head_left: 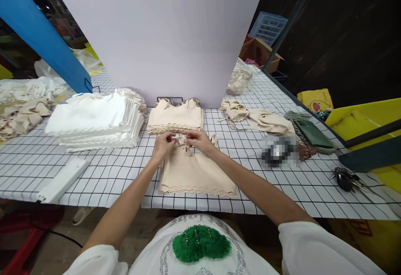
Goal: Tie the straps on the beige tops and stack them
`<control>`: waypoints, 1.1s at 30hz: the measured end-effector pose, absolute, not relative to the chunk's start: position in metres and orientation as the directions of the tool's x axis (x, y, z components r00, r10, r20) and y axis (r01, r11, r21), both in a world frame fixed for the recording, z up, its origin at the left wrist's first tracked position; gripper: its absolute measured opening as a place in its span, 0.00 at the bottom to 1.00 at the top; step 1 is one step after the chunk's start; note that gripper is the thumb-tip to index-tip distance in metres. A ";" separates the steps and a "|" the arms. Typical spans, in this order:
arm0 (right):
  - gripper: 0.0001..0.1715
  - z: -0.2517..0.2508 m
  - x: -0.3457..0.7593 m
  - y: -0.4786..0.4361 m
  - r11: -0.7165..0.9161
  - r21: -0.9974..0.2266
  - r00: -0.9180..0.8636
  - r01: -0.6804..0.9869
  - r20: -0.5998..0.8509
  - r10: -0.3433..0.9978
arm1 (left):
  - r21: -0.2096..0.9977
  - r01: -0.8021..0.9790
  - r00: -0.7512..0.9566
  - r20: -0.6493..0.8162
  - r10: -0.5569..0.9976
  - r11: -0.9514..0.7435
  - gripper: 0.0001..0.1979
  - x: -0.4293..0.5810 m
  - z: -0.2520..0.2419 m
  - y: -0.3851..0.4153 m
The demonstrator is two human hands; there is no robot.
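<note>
Hands [165, 145] [199, 140] at top of beige garment [196, 170]

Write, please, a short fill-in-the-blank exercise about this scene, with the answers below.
1. The left hand and right hand touch the nearer cloth stack, whose colour is ____.
2. For the wearer, the white stack lies to its ____.
3. The fluffy patch on the shirt is ____.

Answers: beige; left; green.
</note>
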State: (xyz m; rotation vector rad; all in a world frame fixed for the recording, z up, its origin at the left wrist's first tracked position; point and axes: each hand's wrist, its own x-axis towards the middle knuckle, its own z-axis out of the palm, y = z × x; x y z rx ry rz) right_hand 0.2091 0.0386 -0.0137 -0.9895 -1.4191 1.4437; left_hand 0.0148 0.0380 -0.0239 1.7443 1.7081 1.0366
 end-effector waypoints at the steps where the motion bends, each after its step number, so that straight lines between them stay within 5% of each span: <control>1: 0.27 -0.016 0.207 0.040 0.003 -0.998 -0.311 -0.057 0.021 0.950 | 0.782 0.617 -0.079 0.168 0.983 -0.085 0.08 0.015 -0.026 0.042; 9: 0.17 -0.021 0.213 0.036 0.175 -0.976 -0.222 0.133 0.143 0.965 | 0.758 0.650 -0.048 0.107 0.993 -0.050 0.11 0.001 -0.020 0.048; 15: 0.15 -0.017 0.280 -0.018 0.520 -0.672 -0.267 0.526 0.451 0.852 | 0.724 0.598 0.284 0.207 0.936 -0.342 0.12 -0.021 -0.015 -0.014; 20: 0.11 -0.029 0.323 -0.048 0.475 -0.559 -0.231 0.679 0.451 0.862 | 0.602 0.702 0.424 0.075 0.902 -0.380 0.13 -0.017 -0.015 -0.026; 25: 0.11 -0.037 0.338 -0.057 0.471 -0.461 -0.281 0.752 0.422 0.862 | 0.690 0.657 0.443 -0.025 0.896 -0.306 0.13 -0.018 -0.010 -0.014; 33: 0.14 -0.037 0.339 -0.066 0.405 -0.382 -0.257 0.831 0.381 0.888 | 0.659 0.713 0.429 -0.141 0.892 -0.239 0.14 -0.017 -0.004 -0.010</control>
